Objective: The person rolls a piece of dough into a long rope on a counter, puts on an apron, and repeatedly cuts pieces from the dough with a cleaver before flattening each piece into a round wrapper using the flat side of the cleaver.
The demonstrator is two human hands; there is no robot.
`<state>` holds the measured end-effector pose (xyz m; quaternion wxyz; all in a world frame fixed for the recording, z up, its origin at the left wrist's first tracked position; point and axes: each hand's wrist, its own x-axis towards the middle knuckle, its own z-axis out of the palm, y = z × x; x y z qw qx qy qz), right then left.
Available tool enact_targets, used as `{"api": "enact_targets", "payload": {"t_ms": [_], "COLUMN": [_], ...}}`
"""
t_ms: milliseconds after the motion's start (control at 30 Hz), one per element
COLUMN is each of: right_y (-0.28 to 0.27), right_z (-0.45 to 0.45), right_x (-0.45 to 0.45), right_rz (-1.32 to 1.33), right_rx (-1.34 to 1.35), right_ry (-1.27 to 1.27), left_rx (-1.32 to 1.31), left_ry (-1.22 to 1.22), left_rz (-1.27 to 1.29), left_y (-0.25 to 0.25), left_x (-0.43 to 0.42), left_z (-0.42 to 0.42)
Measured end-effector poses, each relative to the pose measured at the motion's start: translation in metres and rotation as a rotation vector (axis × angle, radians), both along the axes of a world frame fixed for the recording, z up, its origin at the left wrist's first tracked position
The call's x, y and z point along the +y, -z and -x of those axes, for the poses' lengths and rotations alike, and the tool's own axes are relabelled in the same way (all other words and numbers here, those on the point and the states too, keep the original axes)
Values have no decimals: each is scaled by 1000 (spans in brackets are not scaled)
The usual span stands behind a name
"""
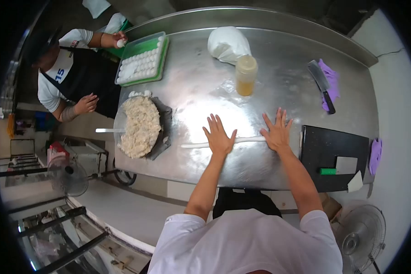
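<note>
A long, thin white dough rope (249, 139) lies across the steel table in front of me. My left hand (220, 138) rests palm down over its left part, fingers spread, and some of the rope shows beyond it to the left. At the rope's right end my right hand (277, 132) lies flat, its fingers apart too. Beyond my hands stands a clear bottle of yellow liquid (245, 77), next to a white plastic bag (228, 43). To the left is a big bowl of lumpy pale mixture (140, 128) with a light-coloured handle sticking out.
A co-worker (84, 73) at the left holds a white ball by a green tray of white balls (141, 61). At the right lie a cleaver (320, 82) on a purple cloth (331, 80) and a black board (322, 150) with a green-handled scraper (345, 166).
</note>
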<state>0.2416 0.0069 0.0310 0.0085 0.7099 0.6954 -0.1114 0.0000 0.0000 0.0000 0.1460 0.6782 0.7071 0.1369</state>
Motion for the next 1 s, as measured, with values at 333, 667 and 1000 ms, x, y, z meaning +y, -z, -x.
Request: {"api": "enact_targets", "payload": {"t_ms": [333, 667, 1000], "right_y": [30, 34, 19], "right_z": [-7, -18, -2], "right_x": [-69, -63, 14], "right_rz": [-91, -150, 10], "right_rx": [138, 68, -64], "right_ry": [-173, -68, 150], "left_rx": [94, -76, 44], "left_ry": [4, 22, -151], "left_rz": [44, 21, -1], "left_y": [1, -4, -2], "left_x": [-24, -86, 35], "left_z": [37, 51, 75]}}
